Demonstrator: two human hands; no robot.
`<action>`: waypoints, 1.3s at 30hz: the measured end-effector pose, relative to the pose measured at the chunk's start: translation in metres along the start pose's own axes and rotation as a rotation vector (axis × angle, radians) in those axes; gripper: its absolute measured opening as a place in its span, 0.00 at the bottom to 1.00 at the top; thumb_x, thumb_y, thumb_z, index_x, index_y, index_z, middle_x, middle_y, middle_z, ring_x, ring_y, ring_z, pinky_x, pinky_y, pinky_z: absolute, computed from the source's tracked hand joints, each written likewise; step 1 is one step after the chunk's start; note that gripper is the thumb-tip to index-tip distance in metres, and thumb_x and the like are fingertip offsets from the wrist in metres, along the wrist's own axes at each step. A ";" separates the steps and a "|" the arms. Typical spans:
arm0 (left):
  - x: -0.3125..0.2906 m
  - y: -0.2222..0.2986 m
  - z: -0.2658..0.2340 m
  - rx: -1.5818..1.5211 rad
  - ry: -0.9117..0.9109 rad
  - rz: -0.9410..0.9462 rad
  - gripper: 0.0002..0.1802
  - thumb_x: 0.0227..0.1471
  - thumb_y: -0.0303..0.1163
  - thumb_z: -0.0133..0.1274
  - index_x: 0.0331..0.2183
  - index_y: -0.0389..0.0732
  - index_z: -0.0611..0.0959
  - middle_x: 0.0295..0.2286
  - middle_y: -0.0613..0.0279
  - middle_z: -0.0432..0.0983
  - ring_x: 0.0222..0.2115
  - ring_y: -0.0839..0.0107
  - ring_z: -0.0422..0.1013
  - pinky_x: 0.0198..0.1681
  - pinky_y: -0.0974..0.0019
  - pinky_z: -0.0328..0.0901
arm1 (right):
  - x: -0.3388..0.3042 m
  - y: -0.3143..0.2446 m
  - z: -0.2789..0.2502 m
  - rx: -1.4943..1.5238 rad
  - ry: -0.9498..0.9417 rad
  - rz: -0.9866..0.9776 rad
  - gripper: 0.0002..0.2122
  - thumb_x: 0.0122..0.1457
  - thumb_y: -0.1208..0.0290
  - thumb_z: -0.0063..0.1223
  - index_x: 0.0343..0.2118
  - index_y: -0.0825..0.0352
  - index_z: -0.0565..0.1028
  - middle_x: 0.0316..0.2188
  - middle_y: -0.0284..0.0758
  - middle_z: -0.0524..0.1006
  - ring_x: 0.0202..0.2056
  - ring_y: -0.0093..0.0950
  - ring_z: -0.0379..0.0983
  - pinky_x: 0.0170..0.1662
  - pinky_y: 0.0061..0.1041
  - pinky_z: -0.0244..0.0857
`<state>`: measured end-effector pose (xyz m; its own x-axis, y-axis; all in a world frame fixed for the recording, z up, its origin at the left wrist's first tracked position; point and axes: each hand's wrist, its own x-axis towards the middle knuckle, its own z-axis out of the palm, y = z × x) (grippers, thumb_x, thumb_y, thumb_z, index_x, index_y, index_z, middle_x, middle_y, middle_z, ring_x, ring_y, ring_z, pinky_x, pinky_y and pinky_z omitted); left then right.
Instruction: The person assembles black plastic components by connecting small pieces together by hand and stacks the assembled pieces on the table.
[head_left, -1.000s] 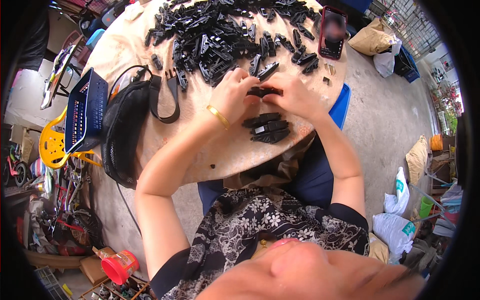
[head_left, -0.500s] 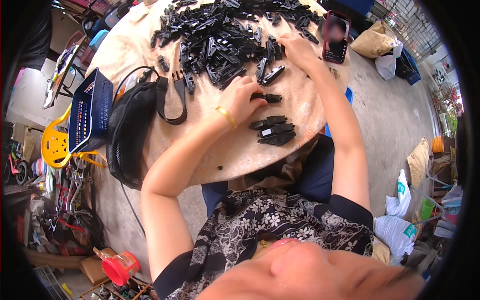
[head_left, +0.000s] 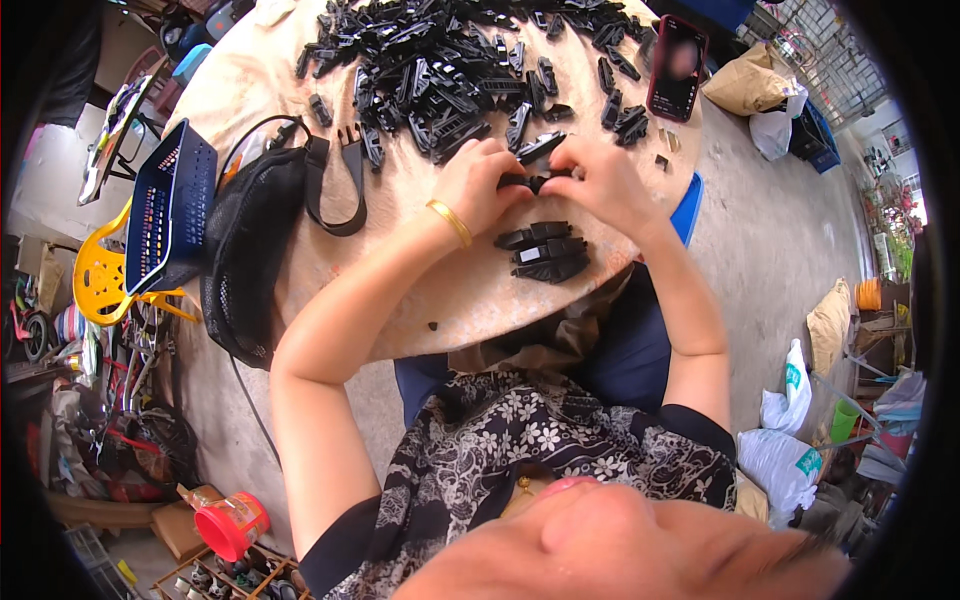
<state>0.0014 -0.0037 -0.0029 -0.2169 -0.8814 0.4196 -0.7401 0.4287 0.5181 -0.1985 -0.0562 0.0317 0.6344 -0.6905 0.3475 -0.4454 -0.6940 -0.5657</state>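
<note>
I judge the work far from finished: a few elongated black plastic pieces lie grouped near the close edge of the round, beige-cloth-covered desk, while a large jumbled black plastic heap fills its far side. Over the desk, my left hand and right hand each have their grip pinched on a small, dark plastic part, mostly finger-hidden; one piece or two, I cannot tell.

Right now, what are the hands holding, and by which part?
Narrow black plastic piece: left hand pinches its left end, right hand its right; largely hidden, so possibly two pieces.
</note>
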 end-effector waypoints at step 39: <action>0.011 0.008 0.002 -0.033 0.036 -0.068 0.18 0.43 0.34 0.60 0.39 0.42 0.79 0.29 0.56 0.69 0.31 0.58 0.70 0.35 0.60 0.66 | 0.041 0.075 0.016 -0.141 0.235 -0.253 0.12 0.55 0.74 0.48 0.42 0.68 0.75 0.39 0.42 0.77 0.45 0.40 0.71 0.51 0.32 0.62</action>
<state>-0.0082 -0.0104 0.0048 -0.1433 -0.9013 0.4087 -0.7311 0.3748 0.5702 -0.1955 -0.1334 -0.0081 0.5810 -0.5097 0.6346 -0.3858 -0.8589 -0.3368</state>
